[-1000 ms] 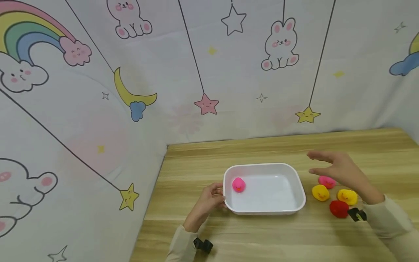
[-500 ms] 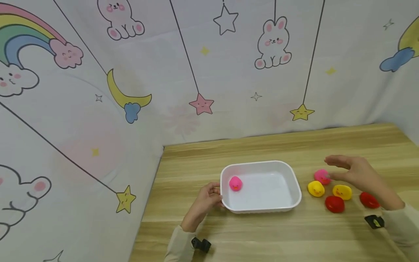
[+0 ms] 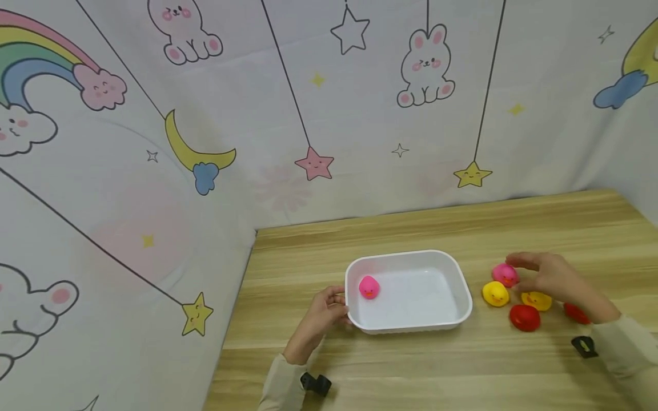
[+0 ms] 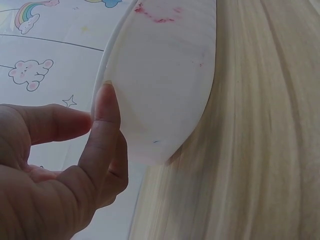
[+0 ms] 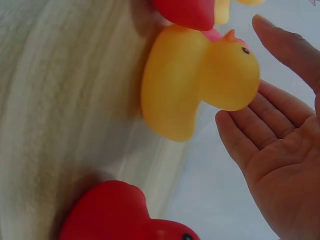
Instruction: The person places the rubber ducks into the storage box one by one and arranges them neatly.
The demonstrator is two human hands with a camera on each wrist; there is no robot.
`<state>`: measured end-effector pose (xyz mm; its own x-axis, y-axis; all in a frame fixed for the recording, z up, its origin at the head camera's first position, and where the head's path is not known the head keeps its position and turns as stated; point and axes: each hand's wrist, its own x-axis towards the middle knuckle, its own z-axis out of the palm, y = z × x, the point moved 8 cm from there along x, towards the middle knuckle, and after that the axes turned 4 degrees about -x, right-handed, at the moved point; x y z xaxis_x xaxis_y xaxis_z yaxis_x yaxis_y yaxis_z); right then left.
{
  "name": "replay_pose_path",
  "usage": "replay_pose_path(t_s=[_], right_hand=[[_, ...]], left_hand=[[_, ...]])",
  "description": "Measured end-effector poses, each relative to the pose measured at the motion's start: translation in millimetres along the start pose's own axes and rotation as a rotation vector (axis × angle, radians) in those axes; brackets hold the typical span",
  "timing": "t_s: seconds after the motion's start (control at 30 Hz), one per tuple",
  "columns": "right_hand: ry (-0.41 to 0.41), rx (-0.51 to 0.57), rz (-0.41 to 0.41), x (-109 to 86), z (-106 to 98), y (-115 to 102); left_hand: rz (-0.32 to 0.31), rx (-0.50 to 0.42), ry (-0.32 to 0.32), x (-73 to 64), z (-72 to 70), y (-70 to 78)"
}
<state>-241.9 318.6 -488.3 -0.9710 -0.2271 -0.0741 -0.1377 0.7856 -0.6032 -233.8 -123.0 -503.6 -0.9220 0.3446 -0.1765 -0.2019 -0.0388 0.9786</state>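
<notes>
A printed backdrop rises on the left and far sides; below it spreads the wood-grained table, with the white tray sitting near its middle. The left hand has its bent fingers touching the tray's left end; whether they truly pinch the rim I cannot tell. The right hand is over the duck group to the right of the tray, thumb and fingers apart, with nothing held between them; in that group lie the near red duck, the right red duck partly under the wrist, the left yellow duck, the right yellow duck partly behind the thumb side, and the far pink duck, just at the fingertips. One more, the inner pink duck, sits in the tray's left part.

The step in hand seems to be the reach — likely for the far pink duck; the next move calls for thumb and fingers to straddle it and close — without nudging its yellow neighbours — while the left hand steadies the tray.
</notes>
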Motion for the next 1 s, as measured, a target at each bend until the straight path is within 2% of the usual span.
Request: replay_pose_path(t_s=[0.23,0.4,0.63,0.87,1.0], right_hand=[[0.006,-0.018,-0.028,5.8,10,3],[0.020,-0.058,-0.042,2.7,18,8],[0.044,-0.117,-0.016,0.4,20,15],[0.074,-0.165,-0.106,6.8,16,5],[0.073,-0.166,-0.123,13.2,12,0]], left_hand=[[0.011,-0.005,0.003,-3.0,-2.9,0.1],[-0.007,-0.016,-0.005,-4.1,-0.6,-5.6],[-0.003,-0.032,-0.017,-3.6,4.8,-10.1],[0.010,-0.031,-0.005,-2.6,1.3,-4.4],[0.014,-0.029,-0.003,-1.5,-2.1,0.6]])
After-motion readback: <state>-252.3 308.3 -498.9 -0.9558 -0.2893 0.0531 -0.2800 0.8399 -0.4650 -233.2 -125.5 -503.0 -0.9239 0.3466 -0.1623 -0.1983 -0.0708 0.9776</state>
